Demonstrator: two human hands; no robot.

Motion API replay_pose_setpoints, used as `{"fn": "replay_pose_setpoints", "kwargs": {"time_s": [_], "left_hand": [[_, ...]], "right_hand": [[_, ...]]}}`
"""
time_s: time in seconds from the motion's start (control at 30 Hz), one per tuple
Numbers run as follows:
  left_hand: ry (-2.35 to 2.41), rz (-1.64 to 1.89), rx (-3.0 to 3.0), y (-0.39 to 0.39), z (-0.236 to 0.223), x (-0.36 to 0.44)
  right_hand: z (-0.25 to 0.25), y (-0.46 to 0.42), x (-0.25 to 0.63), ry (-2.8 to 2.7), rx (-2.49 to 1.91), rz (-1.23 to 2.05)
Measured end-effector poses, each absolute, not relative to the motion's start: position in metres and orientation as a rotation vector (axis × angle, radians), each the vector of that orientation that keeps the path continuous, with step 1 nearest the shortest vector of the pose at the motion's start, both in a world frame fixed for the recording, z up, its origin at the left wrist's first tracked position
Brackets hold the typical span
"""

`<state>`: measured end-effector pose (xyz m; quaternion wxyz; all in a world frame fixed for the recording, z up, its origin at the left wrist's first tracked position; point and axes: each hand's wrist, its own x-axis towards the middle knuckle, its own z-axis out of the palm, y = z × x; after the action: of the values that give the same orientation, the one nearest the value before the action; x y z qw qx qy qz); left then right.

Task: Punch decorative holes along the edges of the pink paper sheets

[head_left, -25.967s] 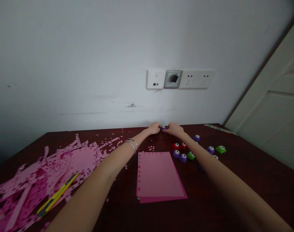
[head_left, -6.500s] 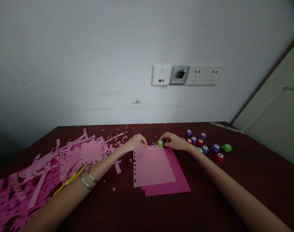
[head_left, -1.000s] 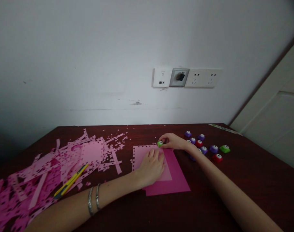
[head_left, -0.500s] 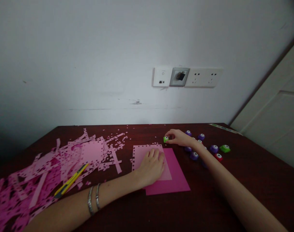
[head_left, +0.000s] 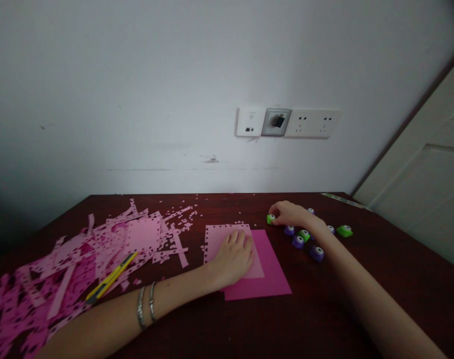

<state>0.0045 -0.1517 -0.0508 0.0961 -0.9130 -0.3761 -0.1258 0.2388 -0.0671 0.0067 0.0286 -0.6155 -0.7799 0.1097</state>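
Observation:
My left hand [head_left: 233, 255] lies flat, palm down, on a light pink sheet of paper [head_left: 216, 238]. Small holes run along that sheet's left and top edges. Beneath it, a darker pink sheet [head_left: 275, 276] sticks out to the right and front. My right hand [head_left: 286, 214] grips a green craft punch [head_left: 270, 219] between thumb and fingers, beyond the sheets' upper right corner. Close by on the table stand several other punches, among them a purple punch [head_left: 298, 242] and a green punch [head_left: 304, 235]. My right hand and forearm hide some of the group.
A heap of punched pink paper strips [head_left: 80, 264] covers the table's left side, with a yellow utility knife [head_left: 111, 277] on it. Tiny paper cutouts [head_left: 182, 219] are scattered near the heap. A long printed strip [head_left: 345, 201] lies at the back right; a wall rises behind the table.
My right hand has carried the green punch from the light pink sheet's top edge rightward to the other punches. My left hand, earlier at the top edge, now rests still on the paper.

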Motion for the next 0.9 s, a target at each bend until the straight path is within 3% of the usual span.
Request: {"fn": "replay_pose_setpoints", "kwargs": {"time_s": [0.43,0.63,0.9], "left_hand": [[-1.124,-0.394,-2.725,-0.151,-0.048,0.005],[-1.322,-0.276,-2.916,-0.101,-0.012,-0.021],[-1.554,-0.110,-3.185,-0.052,0.009,-0.068]], "right_hand": [[0.020,-0.078,0.227,-2.357,-1.872,0.227],[0.035,-0.108,0.205,-2.387,-1.656,0.453],[0.013,-0.147,0.194,-2.532,-1.426,0.773]]}}
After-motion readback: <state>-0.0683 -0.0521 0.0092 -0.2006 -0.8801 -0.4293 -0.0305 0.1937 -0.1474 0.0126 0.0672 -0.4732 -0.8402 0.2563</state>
